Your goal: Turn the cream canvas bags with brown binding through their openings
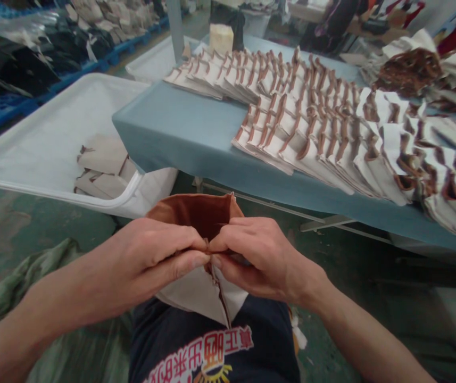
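Observation:
Close to my body I hold a sewn fabric pouch (196,290), off-white on the outside with a reddish-brown lining that shows in its open mouth. My left hand (167,255) pinches the near rim from the left, thumb below and fingers above. From the right, my right hand (251,252) pinches the same rim, its fingertips meeting those of the left. A seam with a brown edge runs down from the pinched spot. The bit of rim between the fingertips is mostly hidden.
A blue-covered table (180,127) stands ahead, with rows of similar brown-edged pouches (303,127) on it. To the left, a white bin (32,143) has several beige pieces (104,165) inside. Blue pallets (48,90) bear dark bundles further back. Green cloth (64,282) lies at lower left.

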Motion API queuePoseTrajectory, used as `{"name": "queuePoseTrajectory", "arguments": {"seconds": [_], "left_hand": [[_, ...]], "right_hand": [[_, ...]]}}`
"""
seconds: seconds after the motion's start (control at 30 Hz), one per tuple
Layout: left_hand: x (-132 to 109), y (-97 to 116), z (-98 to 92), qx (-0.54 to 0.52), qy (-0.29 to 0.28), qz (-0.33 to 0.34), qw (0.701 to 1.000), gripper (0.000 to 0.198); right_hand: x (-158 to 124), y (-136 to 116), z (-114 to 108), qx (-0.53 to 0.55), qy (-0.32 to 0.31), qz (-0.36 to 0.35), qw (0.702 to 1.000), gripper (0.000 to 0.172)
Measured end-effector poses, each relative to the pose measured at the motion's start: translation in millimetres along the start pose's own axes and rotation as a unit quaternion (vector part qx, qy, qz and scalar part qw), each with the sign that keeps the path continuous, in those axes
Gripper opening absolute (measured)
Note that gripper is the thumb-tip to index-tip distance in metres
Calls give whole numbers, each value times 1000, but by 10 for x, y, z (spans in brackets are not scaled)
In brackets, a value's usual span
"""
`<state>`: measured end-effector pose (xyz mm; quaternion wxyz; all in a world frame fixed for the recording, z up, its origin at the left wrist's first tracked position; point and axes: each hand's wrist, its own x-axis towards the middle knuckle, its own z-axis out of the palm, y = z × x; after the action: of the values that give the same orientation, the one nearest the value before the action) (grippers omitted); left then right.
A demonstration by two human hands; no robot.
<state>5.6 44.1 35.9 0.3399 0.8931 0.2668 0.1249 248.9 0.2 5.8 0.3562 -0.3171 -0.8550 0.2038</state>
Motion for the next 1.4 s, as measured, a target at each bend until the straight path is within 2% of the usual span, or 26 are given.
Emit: {"name": "queuePoseTrajectory", "arguments": {"seconds": [0.1,0.17,0.23,0.33,0.43,0.53,0.63,0.73,0.83,0.93,1.03,1.13,1.27,1.4], "left_hand": [[-12,-13,31,7,-25,23,999,33],[-20,8,54,31,-22,45,998,33],[-13,48,90,67,0,81,994,33],[15,85,190,136,67,118,981,31],[20,25,315,114,104,107,982,32],[-27,-77,367,68,89,70,991,33],[-131,-88,304,63,77,74,992,32],[-280,-16,174,71,108,78,988,28],[-397,-29,30,94,152,59,982,27],[-408,-203,-99,147,166,20,975,23],[-333,-399,-170,128,152,6,980,21],[-230,-439,-178,67,117,31,990,26],[-67,-218,-183,-23,93,55,994,20],[122,17,-198,-86,46,31,995,13]], "right_hand": [[-14,-38,-21,-40,-19,0,999,25],[-18,-83,-55,-50,-36,-5,998,25],[-12,-126,-93,-45,-50,-11,998,22],[0,-144,-125,-27,-59,-14,998,20],[-16,-50,-119,11,-51,-4,999,17],[-76,160,-108,41,-55,17,997,10],[-151,395,-108,34,-59,34,997,20],[-184,516,-120,30,-45,31,998,29],[-142,447,-167,35,-19,-11,999,23],[-30,264,-269,34,-11,-26,999,19],[114,119,-372,60,-47,3,997,18],[238,68,-418,98,-76,12,992,18],[323,41,-411,77,-84,-2,994,16],[335,20,-337,51,-41,7,998,22]]}}
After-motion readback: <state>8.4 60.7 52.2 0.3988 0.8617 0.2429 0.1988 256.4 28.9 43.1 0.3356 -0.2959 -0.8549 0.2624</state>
